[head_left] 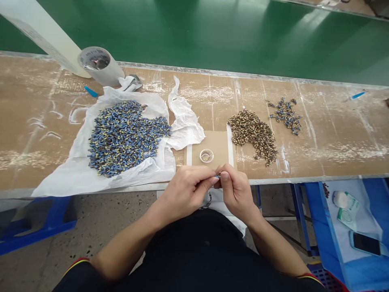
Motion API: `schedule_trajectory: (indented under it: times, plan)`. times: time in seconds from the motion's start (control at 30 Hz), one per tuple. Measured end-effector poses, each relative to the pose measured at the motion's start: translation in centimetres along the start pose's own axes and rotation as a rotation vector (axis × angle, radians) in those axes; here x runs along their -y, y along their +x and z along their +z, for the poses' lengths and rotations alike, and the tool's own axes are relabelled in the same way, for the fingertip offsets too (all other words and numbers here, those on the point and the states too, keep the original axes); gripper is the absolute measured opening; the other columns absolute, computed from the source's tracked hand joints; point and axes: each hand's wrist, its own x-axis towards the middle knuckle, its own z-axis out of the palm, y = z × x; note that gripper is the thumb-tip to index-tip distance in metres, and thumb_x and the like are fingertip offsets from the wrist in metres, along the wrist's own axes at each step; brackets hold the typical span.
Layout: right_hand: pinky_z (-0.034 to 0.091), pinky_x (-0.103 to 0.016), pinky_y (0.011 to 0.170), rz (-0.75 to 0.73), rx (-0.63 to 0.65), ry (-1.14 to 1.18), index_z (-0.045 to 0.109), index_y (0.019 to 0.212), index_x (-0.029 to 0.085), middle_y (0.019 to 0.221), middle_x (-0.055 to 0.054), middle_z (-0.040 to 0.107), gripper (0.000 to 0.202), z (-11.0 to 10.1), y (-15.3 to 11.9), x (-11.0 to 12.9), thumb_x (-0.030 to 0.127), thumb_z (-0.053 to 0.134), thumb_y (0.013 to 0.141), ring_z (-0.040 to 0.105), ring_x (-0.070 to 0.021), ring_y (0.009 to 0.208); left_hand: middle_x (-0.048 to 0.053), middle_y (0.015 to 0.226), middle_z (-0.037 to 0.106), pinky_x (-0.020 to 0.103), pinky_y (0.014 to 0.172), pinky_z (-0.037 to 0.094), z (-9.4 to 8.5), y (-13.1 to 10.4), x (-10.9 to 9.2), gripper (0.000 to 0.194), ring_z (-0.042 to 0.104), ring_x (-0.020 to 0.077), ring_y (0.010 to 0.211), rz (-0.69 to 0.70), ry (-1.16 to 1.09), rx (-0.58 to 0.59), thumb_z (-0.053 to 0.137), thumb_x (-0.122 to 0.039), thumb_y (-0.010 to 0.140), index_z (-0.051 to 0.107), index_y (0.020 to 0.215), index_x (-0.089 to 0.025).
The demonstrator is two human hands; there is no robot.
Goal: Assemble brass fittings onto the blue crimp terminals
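Observation:
My left hand (190,188) and my right hand (237,190) meet at the table's near edge, fingers pinched. Between the left thumb and forefinger shows a small blue piece (217,176). My right fingertips close against its other end; what they grip is mostly hidden. Just beyond the hands, a small clear round cup (206,155) rests on a cardboard sheet (217,140) with white tape along its sides. To the left, a large heap of small blue and yellow pieces (124,138) lies on white paper (75,162). Right of the cardboard is a pile of small brass-and-dark pieces (251,132).
A looser cluster of blue and brass pieces (287,115) lies farther right. At the back left stand a white roll (105,71) and a tall white panel (45,36). Crumpled paper (184,117) lies mid-table. A blue bin (331,227) holding a phone (366,243) is at lower right.

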Motion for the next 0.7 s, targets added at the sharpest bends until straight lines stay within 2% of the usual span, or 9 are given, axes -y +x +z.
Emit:
schedule_trajectory:
  times: [0.13, 0.3, 0.53, 0.7]
  plan:
    - [0.030, -0.027, 0.054, -0.024, 0.032, -0.084, 0.039, 0.076, 0.023, 0.063, 0.003, 0.042, 0.029, -0.4, -0.1, 0.0, 0.028, 0.033, 0.104, 0.042, -0.0117, 0.052, -0.002, 0.065, 0.054, 0.022, 0.060, 0.035, -0.2, 0.1, -0.1, 0.025, 0.046, 0.0099, 0.059, 0.066, 0.014, 0.013, 0.046, -0.013, 0.096, 0.059, 0.075, -0.015]
    - [0.026, -0.028, 0.053, -0.051, 0.094, -0.134, 0.033, 0.076, 0.024, 0.062, 0.004, 0.037, 0.029, -1.0, -0.2, -0.2, 0.030, 0.031, 0.104, 0.036, -0.0118, 0.050, -0.002, 0.063, 0.048, 0.025, 0.058, 0.032, -0.2, 0.3, -0.2, 0.026, 0.040, 0.0106, 0.058, 0.075, 0.091, 0.033, 0.045, -0.014, 0.096, 0.055, 0.072, -0.015]
    - [0.027, -0.028, 0.053, -0.053, 0.130, -0.150, 0.032, 0.076, 0.024, 0.063, 0.003, 0.038, 0.028, -1.0, -0.5, -0.7, 0.030, 0.031, 0.104, 0.037, -0.0128, 0.051, -0.002, 0.062, 0.048, 0.027, 0.058, 0.029, 0.0, 0.2, -0.2, 0.027, 0.040, 0.0111, 0.057, 0.049, 0.154, 0.087, 0.043, -0.014, 0.096, 0.052, 0.071, -0.016]
    - [0.025, -0.028, 0.053, -0.080, 0.135, -0.199, 0.031, 0.074, 0.024, 0.062, 0.003, 0.039, 0.029, -1.0, -0.5, -1.0, 0.029, 0.033, 0.103, 0.036, -0.0131, 0.051, -0.001, 0.064, 0.052, 0.026, 0.060, 0.032, 0.2, 0.0, 0.0, 0.024, 0.043, 0.0115, 0.058, 0.028, 0.182, 0.098, 0.045, -0.013, 0.095, 0.058, 0.075, -0.016]
